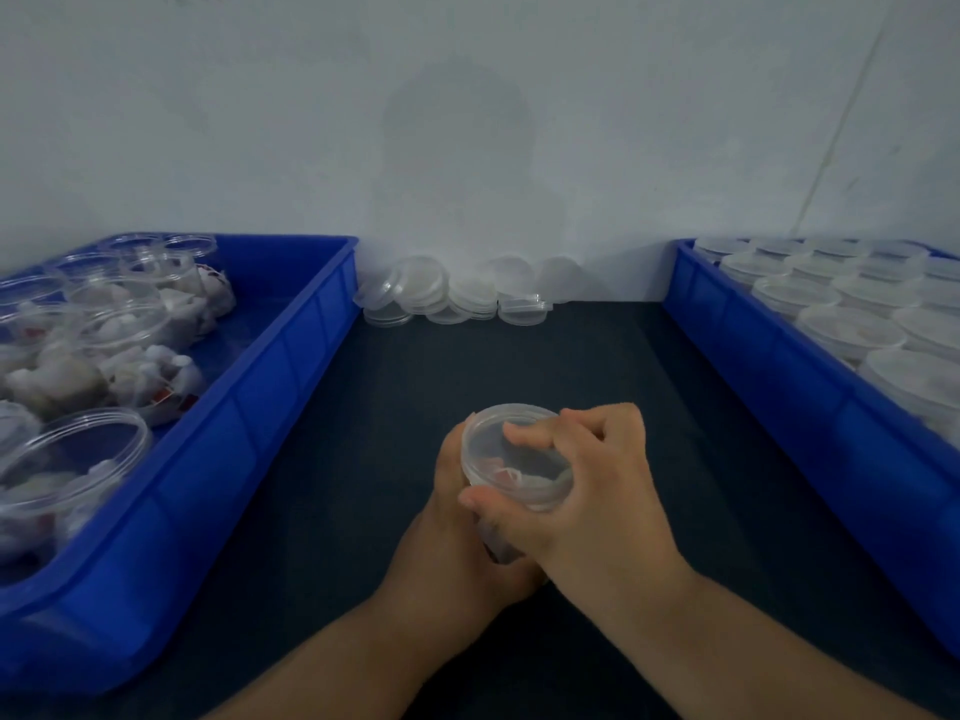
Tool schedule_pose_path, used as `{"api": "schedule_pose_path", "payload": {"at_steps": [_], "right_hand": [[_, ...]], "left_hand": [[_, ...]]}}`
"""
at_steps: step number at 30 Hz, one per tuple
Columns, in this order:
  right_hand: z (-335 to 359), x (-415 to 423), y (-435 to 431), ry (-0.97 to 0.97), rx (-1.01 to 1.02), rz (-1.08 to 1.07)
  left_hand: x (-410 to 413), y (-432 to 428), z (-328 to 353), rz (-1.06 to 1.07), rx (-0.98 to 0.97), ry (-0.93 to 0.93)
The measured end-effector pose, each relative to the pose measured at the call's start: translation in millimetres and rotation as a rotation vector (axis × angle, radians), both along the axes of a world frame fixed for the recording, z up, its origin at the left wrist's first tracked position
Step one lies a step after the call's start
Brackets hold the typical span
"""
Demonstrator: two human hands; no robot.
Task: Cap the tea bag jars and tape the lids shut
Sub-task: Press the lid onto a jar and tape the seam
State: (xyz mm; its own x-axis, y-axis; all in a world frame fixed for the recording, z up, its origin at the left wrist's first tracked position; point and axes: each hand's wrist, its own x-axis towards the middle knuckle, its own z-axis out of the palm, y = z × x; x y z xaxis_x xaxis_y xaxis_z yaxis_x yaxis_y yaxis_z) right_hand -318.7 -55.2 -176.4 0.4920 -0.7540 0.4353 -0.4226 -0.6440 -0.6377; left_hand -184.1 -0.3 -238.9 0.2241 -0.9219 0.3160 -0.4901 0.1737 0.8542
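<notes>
Wall (467, 122): plain, pale, dimly lit; closes off the bench at 12 o'clock.
Table (519, 356): dark matte top, with a bare work lane down the middle between the two bins.
Left bin (249, 387): blue, at 9 o'clock; holds open jars (78, 459) with tea bags showing. Likely the supply side, in easy reach of the left hand.
Right bin (779, 366): blue, at 3 o'clock; packed with rows of capped jars (852, 330). Likely the finished side.
Loose lids (452, 298): clear, heaped against the wall at 12 o'clock, between the bins.
Right hand (587, 485): thumb and fingers curled over the lid's rim, probably seating or twisting it.
Left hand (457, 511): wrapped round the jar body from the 9 o'clock side, bracing it against the turn.
Jar (524, 478): at 6 o'clock, just off centre, held in both hands; a tea bag shows inside.
Lid (488, 423): on the jar mouth; can't tell if it is fully seated.
Tape: none in view; taping looks not yet done.
</notes>
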Motion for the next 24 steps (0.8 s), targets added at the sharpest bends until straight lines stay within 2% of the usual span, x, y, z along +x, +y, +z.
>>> {"api": "schedule_pose_path", "payload": {"at_steps": [4,9,19,24], "right_hand": [[5,-3,-3,0.201,-0.146,0.038],[15,-10,-16,0.346,-0.198,0.303],[16,-12,-33,0.422,-0.289,0.421],[14,-11,-34,0.412,-0.341,0.402]], "left_hand": [[1,2,7,-0.027,0.005,-0.011],[0,3,8,-0.042,-0.012,-0.016],[1,3,8,0.004,-0.020,-0.033],[2,3,6,-0.008,-0.021,0.007]]}}
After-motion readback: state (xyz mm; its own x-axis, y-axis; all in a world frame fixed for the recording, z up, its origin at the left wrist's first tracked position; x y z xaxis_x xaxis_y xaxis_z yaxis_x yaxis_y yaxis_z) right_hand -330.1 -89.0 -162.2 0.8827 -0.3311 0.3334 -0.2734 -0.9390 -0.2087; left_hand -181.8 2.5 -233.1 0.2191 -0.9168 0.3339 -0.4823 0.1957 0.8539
